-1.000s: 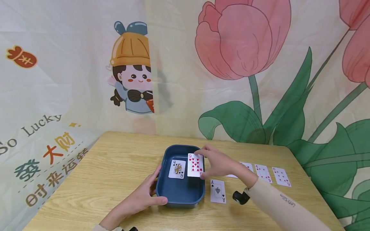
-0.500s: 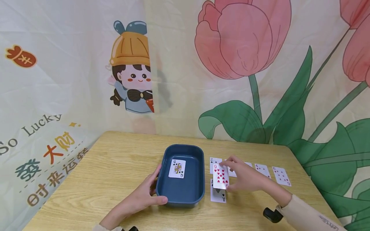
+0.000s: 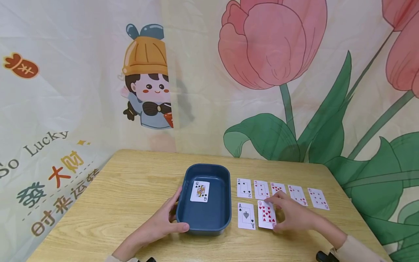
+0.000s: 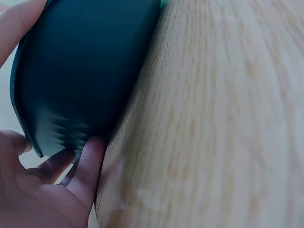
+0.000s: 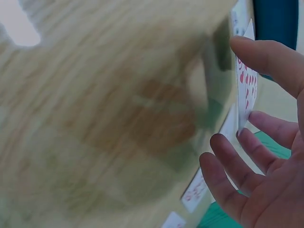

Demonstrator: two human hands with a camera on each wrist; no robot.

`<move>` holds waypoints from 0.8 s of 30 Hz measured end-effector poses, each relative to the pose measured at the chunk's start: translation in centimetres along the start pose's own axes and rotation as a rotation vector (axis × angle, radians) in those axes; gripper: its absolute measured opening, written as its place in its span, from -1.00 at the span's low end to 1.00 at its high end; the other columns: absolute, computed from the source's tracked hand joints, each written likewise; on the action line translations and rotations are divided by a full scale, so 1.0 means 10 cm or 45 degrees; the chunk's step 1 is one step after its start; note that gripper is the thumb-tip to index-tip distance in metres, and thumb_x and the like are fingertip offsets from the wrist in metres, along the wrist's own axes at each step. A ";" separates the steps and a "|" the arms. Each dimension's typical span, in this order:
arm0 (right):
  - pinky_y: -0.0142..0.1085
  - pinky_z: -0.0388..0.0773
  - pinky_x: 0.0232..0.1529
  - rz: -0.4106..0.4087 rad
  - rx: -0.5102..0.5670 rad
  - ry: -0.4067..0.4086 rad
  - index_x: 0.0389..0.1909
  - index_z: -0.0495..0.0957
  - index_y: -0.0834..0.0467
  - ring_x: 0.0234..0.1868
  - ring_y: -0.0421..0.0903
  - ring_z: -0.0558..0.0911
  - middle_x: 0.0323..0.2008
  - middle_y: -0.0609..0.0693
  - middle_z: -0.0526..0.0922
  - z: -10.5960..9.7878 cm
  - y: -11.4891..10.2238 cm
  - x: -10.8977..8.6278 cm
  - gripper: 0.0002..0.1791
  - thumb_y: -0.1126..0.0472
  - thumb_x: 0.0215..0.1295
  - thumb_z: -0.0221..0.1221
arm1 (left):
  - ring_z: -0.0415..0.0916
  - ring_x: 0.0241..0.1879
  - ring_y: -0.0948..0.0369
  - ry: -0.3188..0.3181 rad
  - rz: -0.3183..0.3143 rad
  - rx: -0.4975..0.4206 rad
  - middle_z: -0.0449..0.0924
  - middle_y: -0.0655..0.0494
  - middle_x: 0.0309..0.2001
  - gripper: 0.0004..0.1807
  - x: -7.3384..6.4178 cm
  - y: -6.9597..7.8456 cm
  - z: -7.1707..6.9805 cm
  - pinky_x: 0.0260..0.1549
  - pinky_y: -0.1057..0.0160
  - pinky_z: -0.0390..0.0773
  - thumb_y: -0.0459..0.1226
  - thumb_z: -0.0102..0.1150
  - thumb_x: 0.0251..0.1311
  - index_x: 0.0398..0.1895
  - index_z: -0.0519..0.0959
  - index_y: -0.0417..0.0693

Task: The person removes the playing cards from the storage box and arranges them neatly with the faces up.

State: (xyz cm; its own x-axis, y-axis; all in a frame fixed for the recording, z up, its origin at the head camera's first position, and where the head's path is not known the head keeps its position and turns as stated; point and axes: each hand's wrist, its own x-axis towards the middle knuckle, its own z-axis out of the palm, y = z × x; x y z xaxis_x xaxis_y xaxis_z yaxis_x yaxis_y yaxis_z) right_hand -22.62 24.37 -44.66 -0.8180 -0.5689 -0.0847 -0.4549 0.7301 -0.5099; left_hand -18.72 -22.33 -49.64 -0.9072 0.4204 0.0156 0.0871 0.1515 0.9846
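Observation:
A dark blue tray (image 3: 183, 214) stands mid-table with a queen of spades (image 3: 200, 191) lying face up inside. My left hand (image 3: 167, 220) grips the tray's near left corner, thumb on the front wall; the left wrist view shows its fingers (image 4: 88, 161) against the tray's outer wall (image 4: 85, 71). My right hand (image 3: 291, 215) pinches a nine of hearts (image 3: 266, 214) by its right edge, low on the table just right of an ace of spades (image 3: 246, 215). In the right wrist view the nine of hearts (image 5: 247, 83) stands edge-on between thumb and fingers (image 5: 266, 130).
Behind the ace and nine runs a row of face-up cards: a two (image 3: 244, 188), a three (image 3: 261, 189), a ten (image 3: 277, 187), a four (image 3: 297, 195) and a six (image 3: 318, 199). The wooden table (image 3: 131, 189) ends at a printed cloth backdrop (image 3: 262, 91).
My right hand carried the nine of hearts out of the tray, rightward and toward me, down beside the ace of spades. The left hand and the tray stayed put.

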 end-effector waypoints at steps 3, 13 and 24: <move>-0.26 0.58 0.01 -0.007 -0.007 -0.015 0.42 0.50 0.23 0.03 -0.03 0.52 0.12 0.02 0.45 0.03 0.06 -0.02 -0.07 0.05 0.02 0.64 | 0.34 0.47 -0.19 0.001 0.006 -0.002 -0.24 -0.26 0.68 0.34 0.00 -0.01 0.00 0.26 0.25 0.57 -0.22 0.56 0.22 0.77 -0.31 0.20; -0.31 0.49 0.03 -0.007 -0.045 -0.049 0.43 0.51 0.18 0.03 -0.06 0.46 0.13 -0.03 0.44 0.07 0.10 0.02 -0.07 0.01 0.01 0.64 | 0.32 0.48 -0.18 0.001 0.016 -0.010 -0.20 -0.20 0.70 0.33 0.01 -0.03 -0.01 0.24 0.25 0.58 -0.20 0.56 0.22 0.77 -0.29 0.21; -0.30 0.45 -0.03 0.006 -0.080 -0.097 0.41 0.53 0.16 0.00 -0.05 0.44 0.10 -0.04 0.46 0.07 0.12 0.07 -0.07 -0.01 -0.01 0.65 | 0.38 0.44 -0.18 0.020 0.014 0.001 -0.19 -0.24 0.68 0.32 0.01 -0.05 -0.01 0.19 0.21 0.64 -0.19 0.57 0.21 0.78 -0.26 0.23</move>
State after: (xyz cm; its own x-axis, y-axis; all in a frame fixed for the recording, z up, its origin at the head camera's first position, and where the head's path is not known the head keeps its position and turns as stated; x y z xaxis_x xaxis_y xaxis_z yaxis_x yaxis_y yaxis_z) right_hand -23.49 24.56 -45.91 -0.7922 -0.5906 -0.1533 -0.4741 0.7540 -0.4546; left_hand -18.89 -22.41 -50.10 -0.9126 0.4078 0.0289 0.0973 0.1479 0.9842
